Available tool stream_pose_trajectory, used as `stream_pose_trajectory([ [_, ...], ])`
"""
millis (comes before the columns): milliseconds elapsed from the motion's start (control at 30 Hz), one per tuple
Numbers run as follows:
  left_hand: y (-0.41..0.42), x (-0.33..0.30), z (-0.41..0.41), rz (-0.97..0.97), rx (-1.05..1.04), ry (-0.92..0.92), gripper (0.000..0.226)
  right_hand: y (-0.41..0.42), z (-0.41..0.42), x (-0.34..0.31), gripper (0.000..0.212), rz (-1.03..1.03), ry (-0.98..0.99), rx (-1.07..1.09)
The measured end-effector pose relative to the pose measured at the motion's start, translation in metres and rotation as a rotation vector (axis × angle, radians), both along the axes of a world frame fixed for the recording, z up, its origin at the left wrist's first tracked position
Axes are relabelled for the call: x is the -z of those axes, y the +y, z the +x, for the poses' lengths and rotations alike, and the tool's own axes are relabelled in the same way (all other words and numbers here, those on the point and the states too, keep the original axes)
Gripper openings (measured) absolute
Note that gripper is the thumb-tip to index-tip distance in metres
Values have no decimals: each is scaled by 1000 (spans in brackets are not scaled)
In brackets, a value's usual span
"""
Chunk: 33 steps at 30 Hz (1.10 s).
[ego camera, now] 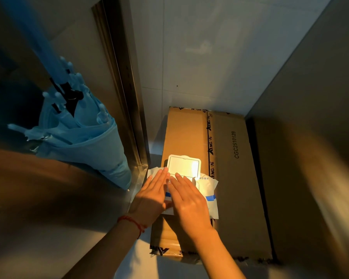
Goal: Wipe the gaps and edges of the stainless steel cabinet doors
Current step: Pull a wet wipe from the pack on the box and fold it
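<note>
A white pack of wet wipes (209, 190) with a blue stripe lies on a cardboard box (234, 178). Its white plastic lid (183, 165) stands flipped open at the far end. My left hand (151, 196) lies flat on the pack's left side, fingers straight. My right hand (187, 200) lies flat on the middle of the pack, fingertips near the lid's hinge. The stainless steel cabinet (28, 188) fills the left side, its vertical edge and gap (121, 83) running down toward the pack.
A folded light-blue umbrella (83, 135) leans against the steel cabinet on the left. A second steel panel (314, 97) rises on the right. White wall tiles (199, 57) lie beyond the box. A red string bracelet sits on my left wrist.
</note>
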State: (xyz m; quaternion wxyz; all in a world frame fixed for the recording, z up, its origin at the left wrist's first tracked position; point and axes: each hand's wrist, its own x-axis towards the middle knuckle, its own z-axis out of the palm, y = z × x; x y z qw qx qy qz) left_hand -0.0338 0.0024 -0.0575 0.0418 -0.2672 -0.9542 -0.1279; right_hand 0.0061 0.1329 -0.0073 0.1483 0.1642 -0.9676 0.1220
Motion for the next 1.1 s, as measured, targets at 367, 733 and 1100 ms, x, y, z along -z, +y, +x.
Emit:
stream_pose_trajectory([
  [367,1,6,-1,109,26,184,80,7,-1,7,71,89,-248,150],
  [733,4,0,-3,120,19,177,81,14,-4,19,52,63,-494,149],
  [1100,5,11,-7,105,-7,151,84,11,0,12,59,91,-347,198],
])
